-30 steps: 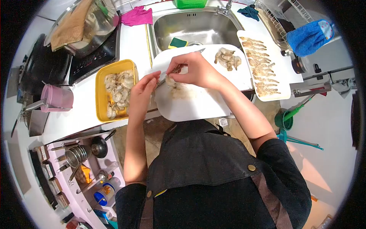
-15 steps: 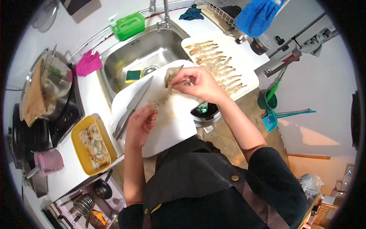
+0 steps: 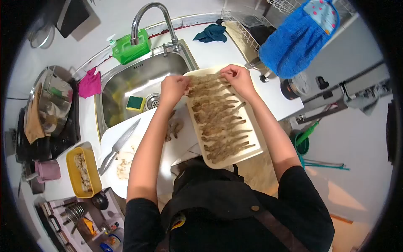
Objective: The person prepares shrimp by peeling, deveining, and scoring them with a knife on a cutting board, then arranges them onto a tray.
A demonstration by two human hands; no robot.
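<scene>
A cream tray holds a row of shrimp laid side by side. At the tray's far left corner, my left hand has its fingers pinched at the end of the farthest shrimp. Across from it, my right hand pinches the other end of that row near the far edge. A few shrimp lie on the white cutting board, partly hidden by my left arm. The knife rests on the board's left side, with shrimp scraps beside it.
Beyond the board is the steel sink with a sponge and a curved faucet. A yellow container of peeled shrimp stands at left. A blue towel hangs at the upper right, above a dark-banded jar.
Both hands have moved from over the cutting board to the far end of the shrimp tray. The view has turned and shifted toward the right. The knife remains on the board.
</scene>
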